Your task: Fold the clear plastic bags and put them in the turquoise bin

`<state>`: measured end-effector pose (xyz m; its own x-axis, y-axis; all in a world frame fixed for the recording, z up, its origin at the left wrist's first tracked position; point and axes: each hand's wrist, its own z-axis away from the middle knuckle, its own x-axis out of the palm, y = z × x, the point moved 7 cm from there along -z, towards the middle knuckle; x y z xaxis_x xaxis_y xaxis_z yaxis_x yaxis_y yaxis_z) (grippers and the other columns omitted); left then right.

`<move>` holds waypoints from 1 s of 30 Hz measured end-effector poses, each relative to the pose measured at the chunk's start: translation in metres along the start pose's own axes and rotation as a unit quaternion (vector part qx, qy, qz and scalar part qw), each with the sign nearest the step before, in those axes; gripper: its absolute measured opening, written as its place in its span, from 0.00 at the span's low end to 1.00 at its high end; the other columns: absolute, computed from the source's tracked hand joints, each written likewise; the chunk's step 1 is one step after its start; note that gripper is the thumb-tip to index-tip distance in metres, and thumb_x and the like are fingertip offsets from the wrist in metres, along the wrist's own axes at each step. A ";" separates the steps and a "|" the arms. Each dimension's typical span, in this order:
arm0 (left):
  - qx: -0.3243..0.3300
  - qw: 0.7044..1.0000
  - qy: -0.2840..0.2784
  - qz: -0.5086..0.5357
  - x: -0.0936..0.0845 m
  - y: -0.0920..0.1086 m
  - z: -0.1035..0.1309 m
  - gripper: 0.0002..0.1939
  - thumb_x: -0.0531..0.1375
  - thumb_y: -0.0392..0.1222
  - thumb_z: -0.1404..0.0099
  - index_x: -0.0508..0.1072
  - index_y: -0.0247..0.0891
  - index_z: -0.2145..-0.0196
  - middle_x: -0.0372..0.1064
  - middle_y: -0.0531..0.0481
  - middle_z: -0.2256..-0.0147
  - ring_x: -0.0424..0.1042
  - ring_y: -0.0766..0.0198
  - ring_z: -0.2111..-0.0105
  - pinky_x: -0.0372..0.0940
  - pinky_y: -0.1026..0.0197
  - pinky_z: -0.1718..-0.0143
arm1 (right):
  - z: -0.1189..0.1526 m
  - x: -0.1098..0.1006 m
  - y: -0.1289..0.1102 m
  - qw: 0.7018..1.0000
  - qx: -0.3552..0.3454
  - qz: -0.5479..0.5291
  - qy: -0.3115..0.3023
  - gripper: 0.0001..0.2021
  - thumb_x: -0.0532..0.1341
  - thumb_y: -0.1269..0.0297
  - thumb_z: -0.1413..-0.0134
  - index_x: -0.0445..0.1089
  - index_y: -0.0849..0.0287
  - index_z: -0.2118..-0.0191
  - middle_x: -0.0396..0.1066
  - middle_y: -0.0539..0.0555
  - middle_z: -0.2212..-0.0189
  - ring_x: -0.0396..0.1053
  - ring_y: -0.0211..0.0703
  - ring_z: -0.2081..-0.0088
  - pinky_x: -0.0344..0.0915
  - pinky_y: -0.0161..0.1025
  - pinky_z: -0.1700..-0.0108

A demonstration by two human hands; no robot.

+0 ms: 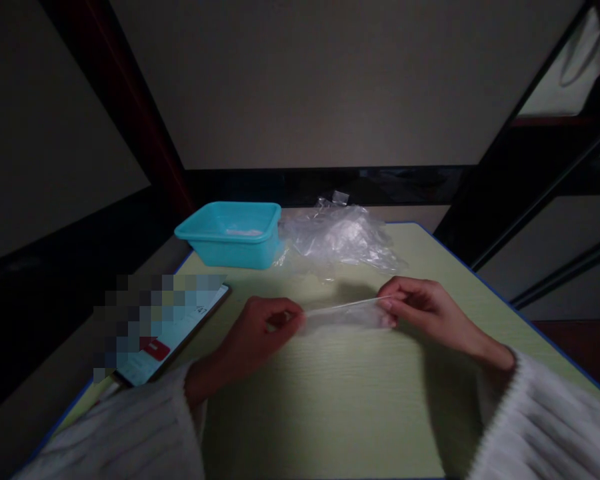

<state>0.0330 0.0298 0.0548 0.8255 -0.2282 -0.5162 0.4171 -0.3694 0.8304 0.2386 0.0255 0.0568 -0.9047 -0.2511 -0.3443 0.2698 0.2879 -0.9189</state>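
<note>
Between my hands a small clear plastic bag [344, 316] is stretched, its pale upper edge nearly level and its thin body hanging below. My left hand [263, 333] pinches the left end of that edge between thumb and fingers. At the opposite end my right hand [425, 310] is closed on the bag in a similar pinch. Both hands are above the middle of the table. Behind them lies a loose heap of clear plastic bags [347, 237]. Whether the held bag contains anything cannot be made out.
A turquoise plastic basin [230, 250] stands at the back left, with something pale inside. A lit phone [180, 337], partly blurred out, lies left of my left hand. The pale yellow-green table [330, 413] has a blue edge. A wall panel [305, 87] rises behind it.
</note>
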 end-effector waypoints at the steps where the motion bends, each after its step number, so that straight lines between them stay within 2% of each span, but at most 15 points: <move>1: -0.011 1.000 -0.013 0.026 -0.001 0.003 0.001 0.09 0.55 0.41 0.46 0.71 0.35 0.79 0.71 0.52 0.81 0.69 0.67 0.81 0.61 0.69 0.81 | 0.001 0.000 -0.005 1.000 -0.005 -0.008 0.001 0.14 0.61 0.53 0.50 0.67 0.61 0.74 0.68 0.49 0.83 0.65 0.34 0.81 0.62 0.31 0.78; 5: -0.099 0.977 -0.090 0.166 0.003 0.007 0.007 0.09 0.58 0.45 0.48 0.68 0.37 0.78 0.71 0.52 0.80 0.70 0.65 0.83 0.62 0.67 0.83 | 0.008 0.000 -0.021 0.999 -0.011 -0.050 -0.004 0.14 0.63 0.53 0.51 0.66 0.59 0.75 0.66 0.47 0.86 0.63 0.32 0.85 0.59 0.29 0.84; 10: -0.148 0.950 -0.108 0.253 0.004 0.000 0.009 0.11 0.61 0.46 0.49 0.67 0.37 0.78 0.73 0.51 0.77 0.68 0.67 0.85 0.59 0.68 0.85 | 0.009 0.005 -0.015 0.991 0.041 -0.124 -0.021 0.15 0.63 0.51 0.53 0.63 0.58 0.75 0.62 0.44 0.89 0.58 0.30 0.90 0.52 0.27 0.90; 13: -0.181 0.942 -0.122 0.255 0.009 -0.013 0.006 0.11 0.61 0.47 0.48 0.67 0.35 0.76 0.73 0.50 0.74 0.67 0.70 0.84 0.60 0.68 0.83 | 0.003 0.011 -0.001 0.988 0.072 -0.130 -0.036 0.16 0.63 0.51 0.53 0.63 0.59 0.74 0.63 0.44 0.88 0.59 0.29 0.89 0.53 0.26 0.88; 16: -0.220 0.941 -0.119 0.230 0.014 -0.027 0.001 0.11 0.60 0.46 0.49 0.67 0.35 0.77 0.73 0.50 0.73 0.66 0.71 0.84 0.59 0.68 0.82 | -0.003 0.020 0.019 0.985 0.107 -0.105 -0.084 0.18 0.63 0.49 0.54 0.63 0.60 0.74 0.65 0.45 0.86 0.60 0.28 0.86 0.55 0.27 0.85; 20: -0.257 0.946 -0.098 0.174 0.018 -0.042 -0.003 0.09 0.59 0.43 0.53 0.66 0.34 0.79 0.66 0.55 0.81 0.62 0.72 0.84 0.55 0.69 0.83 | -0.008 0.027 0.041 0.983 0.122 -0.061 -0.120 0.19 0.62 0.49 0.53 0.62 0.61 0.74 0.66 0.47 0.83 0.60 0.28 0.83 0.57 0.28 0.81; 23: -0.259 0.949 -0.089 0.158 0.019 -0.047 -0.005 0.08 0.59 0.42 0.54 0.66 0.34 0.81 0.59 0.59 0.85 0.59 0.72 0.84 0.53 0.70 0.83 | -0.011 0.027 0.047 0.988 0.110 -0.044 -0.102 0.16 0.62 0.52 0.52 0.63 0.61 0.70 0.65 0.47 0.80 0.60 0.29 0.81 0.57 0.29 0.81; 27: -0.261 0.950 -0.083 0.153 0.019 -0.050 -0.006 0.08 0.59 0.42 0.54 0.66 0.34 0.81 0.59 0.59 0.84 0.58 0.72 0.83 0.53 0.70 0.83 | -0.015 0.021 0.045 0.998 0.050 0.003 -0.046 0.13 0.60 0.56 0.50 0.62 0.61 0.66 0.59 0.44 0.81 0.56 0.29 0.82 0.53 0.30 0.82; 30: -0.265 0.949 -0.074 0.151 0.017 -0.054 -0.006 0.08 0.59 0.42 0.54 0.66 0.34 0.81 0.59 0.59 0.84 0.59 0.72 0.83 0.53 0.70 0.82 | -0.016 0.021 0.045 0.998 0.036 0.016 -0.040 0.10 0.59 0.59 0.48 0.62 0.61 0.64 0.59 0.43 0.81 0.56 0.30 0.82 0.52 0.31 0.82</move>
<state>0.0270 0.0512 0.0028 0.8917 -0.3900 -0.2296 0.3357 0.2298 0.9135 0.2264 0.0483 0.0110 -0.8669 -0.3170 -0.3848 0.3236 0.2294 -0.9180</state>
